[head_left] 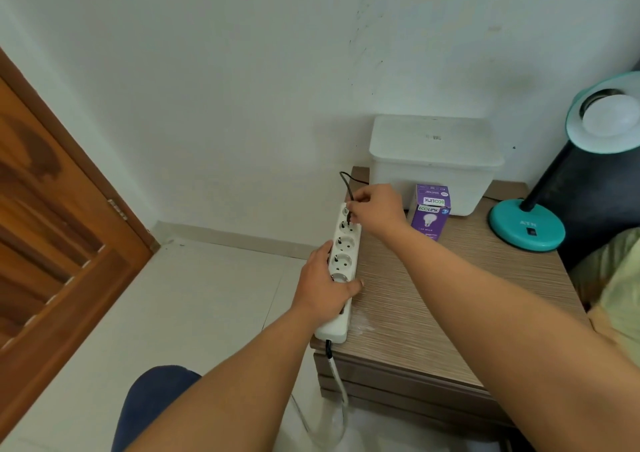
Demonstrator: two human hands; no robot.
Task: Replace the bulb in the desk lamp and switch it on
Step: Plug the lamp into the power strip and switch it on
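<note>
A teal desk lamp (526,229) stands at the right of the wooden bedside table (433,306), its shade tipped toward me with a white bulb (611,115) in it. A white power strip (341,264) lies along the table's left edge. My left hand (325,285) grips its near half. My right hand (375,209) pinches the lamp's black plug (349,213) at the strip's far sockets; its thin black cord (346,183) loops up behind. A purple bulb box (430,210) stands just right of my right hand.
A white lidded plastic box (433,160) sits against the wall behind the bulb box. A brown wooden door (52,229) is at the left, white floor tiles (194,306) below. The strip's own white cable (337,382) hangs off the table's front. Pale green fabric (620,295) lies at right.
</note>
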